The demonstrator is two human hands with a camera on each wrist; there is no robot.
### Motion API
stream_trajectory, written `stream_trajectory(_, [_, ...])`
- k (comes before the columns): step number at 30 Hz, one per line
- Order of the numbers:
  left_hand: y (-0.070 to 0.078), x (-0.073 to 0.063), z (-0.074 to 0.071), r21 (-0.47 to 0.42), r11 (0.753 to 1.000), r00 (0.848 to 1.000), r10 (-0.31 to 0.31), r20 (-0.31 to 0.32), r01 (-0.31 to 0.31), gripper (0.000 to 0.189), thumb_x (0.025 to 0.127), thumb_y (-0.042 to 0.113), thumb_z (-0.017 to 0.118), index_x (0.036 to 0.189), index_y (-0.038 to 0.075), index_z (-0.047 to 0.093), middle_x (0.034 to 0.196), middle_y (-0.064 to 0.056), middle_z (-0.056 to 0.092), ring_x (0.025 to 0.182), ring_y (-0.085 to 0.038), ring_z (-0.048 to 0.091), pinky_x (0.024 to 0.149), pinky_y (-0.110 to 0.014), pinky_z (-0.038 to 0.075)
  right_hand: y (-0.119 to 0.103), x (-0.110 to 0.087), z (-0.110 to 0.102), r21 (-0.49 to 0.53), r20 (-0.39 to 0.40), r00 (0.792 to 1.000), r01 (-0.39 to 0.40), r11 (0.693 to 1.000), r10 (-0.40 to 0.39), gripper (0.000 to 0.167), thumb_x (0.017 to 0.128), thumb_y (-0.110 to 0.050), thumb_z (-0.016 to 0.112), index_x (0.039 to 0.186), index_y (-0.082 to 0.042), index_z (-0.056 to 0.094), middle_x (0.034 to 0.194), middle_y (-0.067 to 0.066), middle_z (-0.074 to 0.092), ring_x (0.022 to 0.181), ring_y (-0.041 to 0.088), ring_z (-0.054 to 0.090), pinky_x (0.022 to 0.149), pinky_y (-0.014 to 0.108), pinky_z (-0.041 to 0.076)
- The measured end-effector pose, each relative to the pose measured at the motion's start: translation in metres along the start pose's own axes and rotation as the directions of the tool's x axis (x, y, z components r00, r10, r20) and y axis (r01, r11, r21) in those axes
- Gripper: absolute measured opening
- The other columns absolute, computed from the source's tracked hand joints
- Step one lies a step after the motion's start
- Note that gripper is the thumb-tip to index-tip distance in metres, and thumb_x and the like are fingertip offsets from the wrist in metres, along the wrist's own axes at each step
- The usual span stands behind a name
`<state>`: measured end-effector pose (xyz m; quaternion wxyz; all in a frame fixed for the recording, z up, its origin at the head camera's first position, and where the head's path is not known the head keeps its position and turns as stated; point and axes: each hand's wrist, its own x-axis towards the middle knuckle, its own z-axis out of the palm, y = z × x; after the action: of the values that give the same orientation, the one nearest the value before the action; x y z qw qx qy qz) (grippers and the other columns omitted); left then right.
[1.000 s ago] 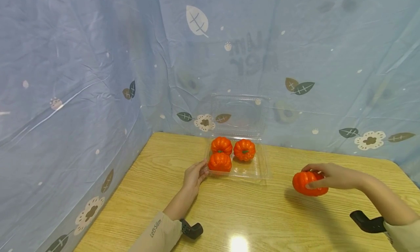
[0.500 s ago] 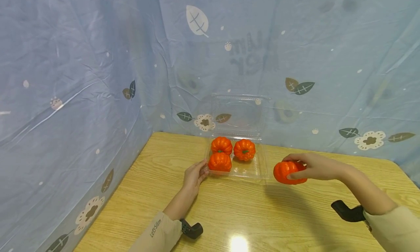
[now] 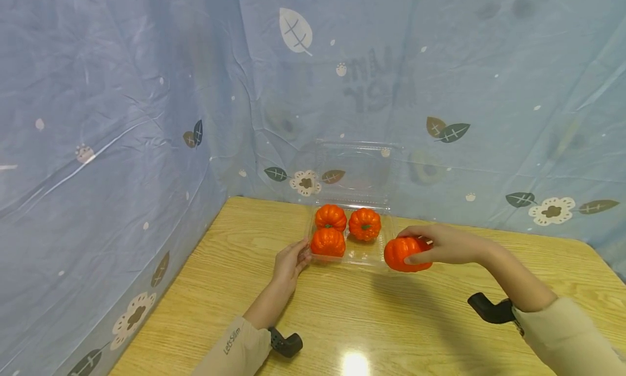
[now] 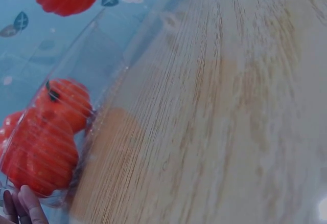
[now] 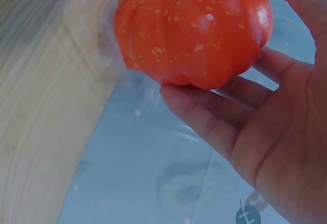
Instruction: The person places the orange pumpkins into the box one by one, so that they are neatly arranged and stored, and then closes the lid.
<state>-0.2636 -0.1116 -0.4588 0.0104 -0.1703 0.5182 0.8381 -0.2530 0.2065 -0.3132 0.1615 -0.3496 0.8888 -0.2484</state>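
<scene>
A clear plastic clamshell container (image 3: 364,252) lies on the table with its lid (image 3: 359,169) raised at the back. Inside are three small orange pumpkins: one at the back left (image 3: 330,217), one at the front left (image 3: 328,242) and one at the back right (image 3: 364,224). My left hand (image 3: 287,264) holds the container's front left corner, fingertips against its wall. My right hand (image 3: 447,244) grips another orange pumpkin (image 3: 404,254), thumb on the near side and fingers beneath and behind. That pumpkin hangs above the table, overlapping the container's front right corner in the head view.
The wooden table (image 3: 337,321) meets a blue printed cloth (image 3: 489,120) at the back, and more cloth (image 3: 122,164) hangs along the left side. A black wrist mount (image 3: 286,343) sits on the left forearm, and a similar mount (image 3: 490,309) on the right.
My right hand has carried its pumpkin leftward and slightly farther back, up to the container's right side. The left hand, the container and the pumpkins inside have stayed in place.
</scene>
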Motion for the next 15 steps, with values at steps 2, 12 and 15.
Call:
stream_trajectory(2, [0.0, 0.0, 0.0, -0.002, 1.0, 1.0, 0.0, -0.004, 0.0, 0.026, 0.085, 0.017, 0.067, 0.1, -0.002, 0.061, 0.076, 0.0, 0.062, 0.066, -0.007, 0.058, 0.065, -0.017, 0.052, -0.002, 0.005, 0.001, 0.015, 0.004, 1.0, 0.019, 1.0, -0.019, 0.043, 0.087, -0.03, 0.064, 0.121, -0.006, 0.054, 0.11, 0.002, 0.06, 0.096, 0.017, 0.057, 0.078, 0.028, 0.051])
stream_trajectory(12, [0.0, -0.001, 0.0, 0.0, 1.0, 1.0, 0.008, 0.002, -0.008, 0.026, 0.085, 0.018, 0.067, 0.101, -0.003, 0.062, 0.076, 0.001, 0.063, 0.066, -0.007, 0.059, 0.065, -0.018, 0.053, -0.004, 0.038, 0.012, -0.072, -0.068, 0.998, -0.023, 0.997, 0.018, 0.045, 0.084, -0.037, 0.065, 0.119, -0.01, 0.054, 0.108, 0.003, 0.063, 0.098, 0.022, 0.059, 0.08, 0.035, 0.051])
stream_trajectory(15, [-0.001, -0.001, 0.0, 0.001, 1.0, 1.0, 0.009, -0.003, -0.009, 0.026, 0.085, 0.018, 0.067, 0.1, -0.002, 0.062, 0.074, 0.002, 0.063, 0.066, -0.006, 0.059, 0.066, -0.018, 0.053, -0.002, 0.049, 0.019, -0.097, -0.133, 0.991, -0.036, 0.995, 0.023, 0.05, 0.084, -0.039, 0.065, 0.121, -0.008, 0.051, 0.112, 0.009, 0.062, 0.103, 0.028, 0.059, 0.083, 0.04, 0.05])
